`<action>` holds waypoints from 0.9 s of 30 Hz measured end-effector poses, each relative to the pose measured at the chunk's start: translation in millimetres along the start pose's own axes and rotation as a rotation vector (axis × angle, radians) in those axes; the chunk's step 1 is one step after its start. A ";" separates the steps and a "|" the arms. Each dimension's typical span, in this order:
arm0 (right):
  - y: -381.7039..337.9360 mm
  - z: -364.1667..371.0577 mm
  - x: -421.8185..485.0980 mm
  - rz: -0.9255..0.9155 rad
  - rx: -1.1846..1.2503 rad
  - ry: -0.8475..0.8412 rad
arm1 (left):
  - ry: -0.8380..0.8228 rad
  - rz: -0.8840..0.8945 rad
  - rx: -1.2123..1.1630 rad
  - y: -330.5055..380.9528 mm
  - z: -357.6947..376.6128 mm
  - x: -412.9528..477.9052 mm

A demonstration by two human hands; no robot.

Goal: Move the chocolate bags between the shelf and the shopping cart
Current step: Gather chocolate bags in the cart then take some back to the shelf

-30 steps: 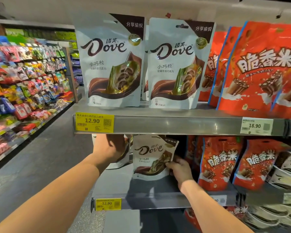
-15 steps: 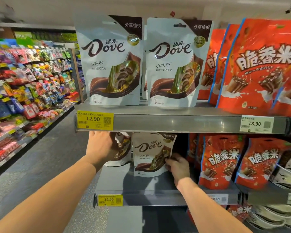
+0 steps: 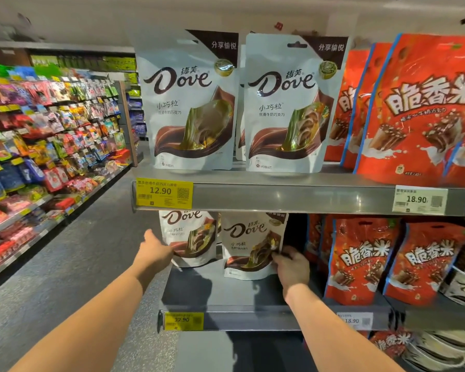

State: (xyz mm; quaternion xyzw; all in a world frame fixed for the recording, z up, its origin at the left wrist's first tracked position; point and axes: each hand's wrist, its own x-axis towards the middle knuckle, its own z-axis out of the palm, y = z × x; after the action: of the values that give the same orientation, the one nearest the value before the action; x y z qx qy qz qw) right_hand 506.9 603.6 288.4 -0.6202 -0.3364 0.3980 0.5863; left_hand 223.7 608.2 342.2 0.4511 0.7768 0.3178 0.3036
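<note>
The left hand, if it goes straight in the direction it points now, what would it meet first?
Most likely the left Dove bag on the lower shelf, right ahead of it; depth is unclear.

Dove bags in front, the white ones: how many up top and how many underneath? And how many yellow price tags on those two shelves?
Top-shelf Dove bags: 2
Lower-shelf Dove bags: 2
Yellow price tags: 2
Total: 6

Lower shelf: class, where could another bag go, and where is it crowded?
Free: the bare grey strip of the lower shelf in front of the left Dove bag and right Dove bag, behind the yellow price tag. Crowded: at right, red bags reach near the front edge; the right hand pinches the right Dove bag.
</note>
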 end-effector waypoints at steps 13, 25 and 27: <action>6.6 0.7 6.2 -0.015 -0.058 0.043 | -0.124 0.025 -0.018 -3.5 39.0 -0.2; -4.1 -15.1 -5.8 0.155 -0.428 0.060 | -0.128 0.013 0.144 -4.3 17.9 -15.2; -11.2 -17.9 -11.8 0.204 -0.441 0.072 | -0.142 0.028 0.156 -3.0 15.6 -24.4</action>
State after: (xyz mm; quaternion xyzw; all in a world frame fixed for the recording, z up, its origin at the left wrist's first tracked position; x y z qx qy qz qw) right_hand 517.9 585.9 300.6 -0.7776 -0.3298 0.3498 0.4052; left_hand 243.9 588.7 334.9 0.5054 0.7694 0.2278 0.3174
